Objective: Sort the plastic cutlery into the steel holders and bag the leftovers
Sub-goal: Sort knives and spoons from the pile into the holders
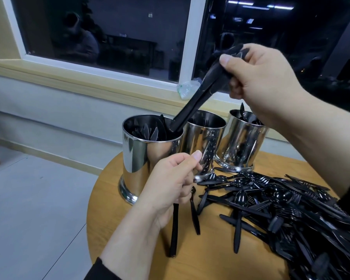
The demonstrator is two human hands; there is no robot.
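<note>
Black plastic cutlery going into three steel holders on a round wooden table.

The right hand (259, 77) grips a bundle of black pieces (198, 102), lower ends inside the left holder (148, 150), which already stands full of black knives. The middle holder (205, 142) and the right holder (243, 138) also hold black cutlery (types hard to tell). The left hand (170, 184) clasps several handles (173, 229) pointing down, in front of the left holder. A loose pile (291, 215) covers the table's (117, 199) right side; its left edge stays bare. No writing is legible.
</note>
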